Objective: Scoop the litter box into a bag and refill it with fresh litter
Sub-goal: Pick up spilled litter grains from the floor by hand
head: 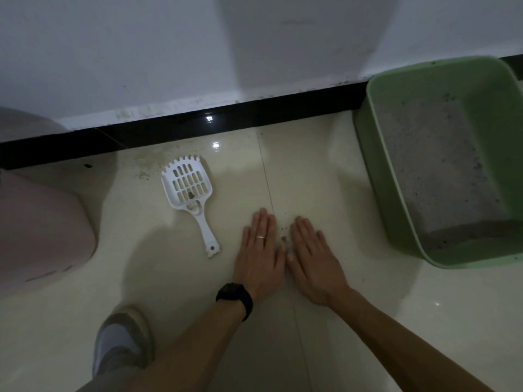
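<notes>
While the green litter box (441, 165) at right holds grey litter and the scoop (189, 190) lies idle, both hands, left hand (259, 251) and right hand (312, 257), press flat and empty around spilled grains (283, 236) on the floor (283, 171), so cleanup seems late-stage, with no bag visible

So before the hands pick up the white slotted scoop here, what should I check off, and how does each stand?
1. White slotted plastic scoop within reach on the cream tiled floor: ok.
2. Left hand and right hand free, flat on the floor: ok.
3. Green plastic litter box open, grey litter inside: ok.
4. Waste bag in view: not ok.
5. Scoop clean: not ok, dark bit on slots.
6. Stray granules between hands cleared: not ok.
</notes>
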{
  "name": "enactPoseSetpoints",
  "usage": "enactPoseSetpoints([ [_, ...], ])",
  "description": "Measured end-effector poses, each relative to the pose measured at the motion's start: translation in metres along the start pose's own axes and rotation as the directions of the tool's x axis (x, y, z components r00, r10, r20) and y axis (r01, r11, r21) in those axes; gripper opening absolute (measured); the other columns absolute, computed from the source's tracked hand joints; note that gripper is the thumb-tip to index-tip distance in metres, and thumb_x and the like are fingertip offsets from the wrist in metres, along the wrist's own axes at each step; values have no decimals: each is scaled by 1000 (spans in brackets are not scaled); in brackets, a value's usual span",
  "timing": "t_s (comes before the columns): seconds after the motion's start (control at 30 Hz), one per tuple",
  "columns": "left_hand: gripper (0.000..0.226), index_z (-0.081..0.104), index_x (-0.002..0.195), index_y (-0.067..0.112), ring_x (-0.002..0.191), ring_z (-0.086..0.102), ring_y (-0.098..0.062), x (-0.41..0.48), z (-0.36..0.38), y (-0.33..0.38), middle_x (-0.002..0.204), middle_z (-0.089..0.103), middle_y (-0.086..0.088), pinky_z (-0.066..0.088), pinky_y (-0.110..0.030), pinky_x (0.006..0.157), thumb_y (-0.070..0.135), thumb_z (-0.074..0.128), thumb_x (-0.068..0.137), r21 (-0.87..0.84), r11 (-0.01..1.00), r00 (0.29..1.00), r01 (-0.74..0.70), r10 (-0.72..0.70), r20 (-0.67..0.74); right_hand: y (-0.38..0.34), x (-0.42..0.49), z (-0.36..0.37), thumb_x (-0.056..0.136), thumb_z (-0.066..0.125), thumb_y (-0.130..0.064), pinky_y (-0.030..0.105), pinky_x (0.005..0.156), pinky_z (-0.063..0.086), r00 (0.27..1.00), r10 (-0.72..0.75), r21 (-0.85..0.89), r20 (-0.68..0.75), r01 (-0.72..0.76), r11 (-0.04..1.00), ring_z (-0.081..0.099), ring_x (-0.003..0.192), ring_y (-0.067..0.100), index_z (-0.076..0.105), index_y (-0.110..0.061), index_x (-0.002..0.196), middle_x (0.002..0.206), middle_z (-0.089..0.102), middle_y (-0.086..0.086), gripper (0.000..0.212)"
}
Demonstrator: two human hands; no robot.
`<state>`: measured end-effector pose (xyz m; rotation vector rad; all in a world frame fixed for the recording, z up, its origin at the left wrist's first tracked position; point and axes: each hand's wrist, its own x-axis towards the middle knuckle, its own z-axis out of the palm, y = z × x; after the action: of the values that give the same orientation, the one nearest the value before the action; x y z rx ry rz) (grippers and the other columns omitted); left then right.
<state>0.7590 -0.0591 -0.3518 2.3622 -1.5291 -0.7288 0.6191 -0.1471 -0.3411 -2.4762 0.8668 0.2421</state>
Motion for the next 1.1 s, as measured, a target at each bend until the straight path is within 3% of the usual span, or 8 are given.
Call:
enactPoseSetpoints([
  [0.1,63,0,158,13,151,-12,-9,-5,4,6,165,-7,0,2,-39,124,33,26,104,-52,986,986,-160,162,49,0,27,-10,103,11,-45,37,123,6,996,-66,99,-59,72,993,-3,151,12,8,-11,155,163,2,3,63],
  [0.2,59,17,156,8,152,2,-10,-8,-2,-6,165,9,-3,8,-33,124,30,32,103,-113,987,992,-115,108,-65,10,53,-22,101,7,-47,38,123,4,997,-62,2,-49,62,998,-6,151,14,6,-9,155,163,-2,3,66],
  [0.47,62,3,158,15,150,-13,-9,-9,-14,-32,165,-6,4,-2,-40,123,35,25,104,115,992,998,-61,62,-5,24,6,-25,106,21,-38,36,122,14,917,-395,-72,62,399,914,13,150,16,31,-8,152,161,23,6,56],
  [0.6,61,6,158,13,151,-9,-11,-20,-1,-16,165,-1,1,1,-39,124,36,27,106,114,958,964,-262,254,82,23,34,-33,104,17,-41,40,122,15,967,-253,-98,-21,250,963,11,151,18,26,-6,153,162,18,8,61],
  [0.7,59,11,157,11,151,-7,-9,-24,4,-7,165,1,0,5,-37,124,29,30,105,36,969,968,-246,243,59,24,33,-26,103,12,-44,39,123,8,983,-182,-85,14,183,980,-2,151,14,16,-9,156,164,5,3,64],
  [0.87,63,22,155,9,149,20,-18,-23,-11,-9,163,17,-4,21,-37,121,23,45,98,-83,959,962,-270,266,-57,25,-22,-16,105,23,-38,34,121,20,976,-216,108,-29,217,970,19,149,12,34,-9,151,159,29,4,55],
  [1.0,85,11,158,15,152,-2,-16,-21,-17,-23,166,3,-2,5,-41,124,60,42,93,107,972,978,-209,206,42,37,-31,-18,101,40,-36,41,113,35,971,-127,56,-203,141,988,37,141,22,47,-7,144,150,44,9,51],
  [1.1,94,13,158,25,151,7,-17,-20,-11,-20,165,11,-1,7,-40,123,78,40,85,171,971,986,-165,158,57,43,-26,-20,93,47,-56,39,116,30,977,55,-45,-208,-65,997,35,138,29,40,-10,147,151,39,12,71],
])
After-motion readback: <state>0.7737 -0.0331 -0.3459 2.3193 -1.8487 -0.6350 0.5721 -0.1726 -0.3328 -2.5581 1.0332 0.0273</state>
